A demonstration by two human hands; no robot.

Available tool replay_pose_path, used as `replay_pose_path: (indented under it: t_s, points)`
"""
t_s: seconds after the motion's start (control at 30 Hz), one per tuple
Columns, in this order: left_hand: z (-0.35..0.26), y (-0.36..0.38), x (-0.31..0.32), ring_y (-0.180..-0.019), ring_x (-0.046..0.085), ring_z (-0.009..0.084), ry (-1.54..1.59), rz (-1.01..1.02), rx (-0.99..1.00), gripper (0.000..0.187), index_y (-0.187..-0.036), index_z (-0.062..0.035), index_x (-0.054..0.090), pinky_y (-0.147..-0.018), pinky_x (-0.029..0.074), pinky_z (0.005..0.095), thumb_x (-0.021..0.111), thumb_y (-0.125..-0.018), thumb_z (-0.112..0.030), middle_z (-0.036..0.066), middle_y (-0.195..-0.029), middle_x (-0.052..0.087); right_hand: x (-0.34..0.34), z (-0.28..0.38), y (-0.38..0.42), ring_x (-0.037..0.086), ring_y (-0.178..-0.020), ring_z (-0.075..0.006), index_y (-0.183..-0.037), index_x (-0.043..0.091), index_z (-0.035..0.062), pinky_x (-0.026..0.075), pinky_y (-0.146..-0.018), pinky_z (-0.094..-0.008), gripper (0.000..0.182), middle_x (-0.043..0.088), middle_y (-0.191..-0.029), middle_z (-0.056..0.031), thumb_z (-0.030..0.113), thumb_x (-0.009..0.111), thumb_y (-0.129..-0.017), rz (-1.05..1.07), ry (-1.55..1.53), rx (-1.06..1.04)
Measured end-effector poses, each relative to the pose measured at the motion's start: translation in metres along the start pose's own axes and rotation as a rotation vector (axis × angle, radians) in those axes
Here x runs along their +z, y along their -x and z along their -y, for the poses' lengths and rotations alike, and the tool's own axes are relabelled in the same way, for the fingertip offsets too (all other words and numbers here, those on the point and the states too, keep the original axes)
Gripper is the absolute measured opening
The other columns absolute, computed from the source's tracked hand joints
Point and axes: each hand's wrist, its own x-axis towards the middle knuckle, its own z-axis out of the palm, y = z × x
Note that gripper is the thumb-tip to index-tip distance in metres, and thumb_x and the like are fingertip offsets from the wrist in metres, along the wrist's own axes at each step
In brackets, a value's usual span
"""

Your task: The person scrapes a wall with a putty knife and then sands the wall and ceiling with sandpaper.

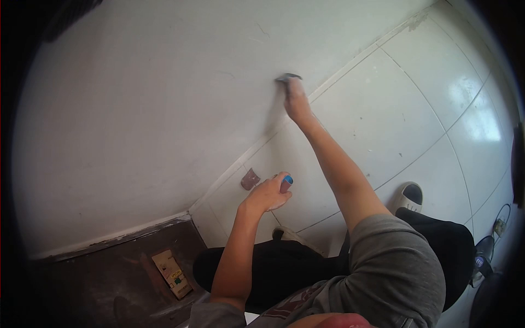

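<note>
My right hand (298,101) is stretched out to the low part of the white wall (164,109), its fingers closed around a dark flat-edged tool (290,76) held at the wall's surface. Hand and tool are slightly smeared, so the tool's exact kind does not show. Over the floor tiles, nearer to me, my left hand (266,195) grips a small reddish-brown roll (285,185) with a blue end. Beside that hand, a torn reddish-brown piece (250,179) lies on the floor close to the wall's foot.
White glossy tiles (394,120) run along the wall. A dark brown surface (98,284) at lower left bears a yellowish printed box (171,274). My shoe (410,195) stands on the tiles. Dark items with a cable (500,213) lie at the far right.
</note>
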Motion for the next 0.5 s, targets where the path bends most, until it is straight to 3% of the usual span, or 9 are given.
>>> replay_pose_path:
  t_s: [0.1, 0.13, 0.23, 0.33, 0.37, 0.4, 0.5]
  points:
    - [-0.001, 0.002, 0.001, -0.122, 0.063, 0.0376, -0.005, 0.0, -0.009, 0.059, -0.146, -0.0101, 0.048, -0.102, 0.05, 0.0455, 0.064, -0.092, -0.027, 0.019, -0.138, 0.061, -0.01, 0.003, 0.004, 0.063, -0.107, -0.05, -0.132, 0.049, 0.0016, 0.051, -0.09, -0.0516, 0.027, 0.066, -0.117, -0.0269, 0.014, 0.05, -0.107, -0.184, -0.128, 0.648]
    - [-0.002, 0.003, 0.0, -0.122, 0.063, 0.0376, -0.006, 0.001, -0.017, 0.06, -0.146, -0.0102, 0.048, -0.102, 0.05, 0.0455, 0.064, -0.092, -0.027, 0.019, -0.138, 0.061, -0.012, 0.006, 0.002, 0.065, -0.104, -0.0496, -0.128, 0.053, 0.0028, 0.052, -0.087, -0.05, 0.026, 0.068, -0.113, -0.0269, 0.021, 0.046, -0.111, -0.297, -0.212, 0.671]
    - [-0.009, 0.012, -0.002, -0.122, 0.062, 0.0377, 0.025, 0.009, -0.035, 0.06, -0.146, -0.0104, 0.048, -0.102, 0.05, 0.0456, 0.064, -0.091, -0.027, 0.019, -0.139, 0.061, -0.023, 0.034, -0.018, 0.066, -0.103, -0.0489, -0.124, 0.058, 0.0041, 0.052, -0.086, -0.048, 0.023, 0.069, -0.109, -0.0271, 0.02, 0.049, -0.11, -0.213, -0.208, 0.372]
    - [0.005, 0.005, 0.011, -0.107, 0.065, 0.0398, 0.031, -0.05, 0.041, 0.056, -0.143, -0.0087, 0.048, -0.095, 0.051, 0.0446, 0.066, -0.092, -0.024, 0.025, -0.116, 0.067, -0.022, 0.035, -0.024, 0.067, -0.102, -0.048, -0.125, 0.06, 0.0047, 0.053, -0.086, -0.0477, 0.024, 0.069, -0.11, -0.0281, 0.019, 0.051, -0.109, -0.169, -0.15, 0.358]
    - [0.008, 0.004, 0.013, -0.107, 0.065, 0.0397, 0.028, -0.045, 0.039, 0.056, -0.143, -0.0089, 0.048, -0.094, 0.051, 0.0447, 0.066, -0.092, -0.024, 0.025, -0.116, 0.067, -0.021, 0.034, -0.027, 0.067, -0.102, -0.0482, -0.126, 0.06, 0.005, 0.053, -0.087, -0.0479, 0.024, 0.069, -0.11, -0.0286, 0.019, 0.052, -0.109, -0.174, -0.143, 0.349]
    - [0.006, 0.005, 0.011, -0.107, 0.065, 0.0395, 0.024, -0.043, 0.037, 0.056, -0.142, -0.0091, 0.048, -0.094, 0.051, 0.0448, 0.066, -0.092, -0.024, 0.025, -0.115, 0.067, -0.022, 0.026, -0.024, 0.067, -0.104, -0.0483, -0.128, 0.06, 0.0026, 0.053, -0.088, -0.0492, 0.028, 0.069, -0.111, -0.0292, 0.02, 0.051, -0.108, -0.182, -0.07, 0.464]
    - [0.003, 0.004, 0.007, -0.106, 0.066, 0.0392, 0.026, -0.054, 0.042, 0.055, -0.142, -0.0096, 0.048, -0.093, 0.051, 0.0449, 0.066, -0.092, -0.023, 0.024, -0.114, 0.067, -0.01, -0.027, -0.003, 0.068, -0.105, -0.0488, -0.129, 0.06, -0.0013, 0.053, -0.09, -0.0512, 0.034, 0.07, -0.112, -0.0305, 0.023, 0.05, -0.108, -0.642, -0.025, 0.731]
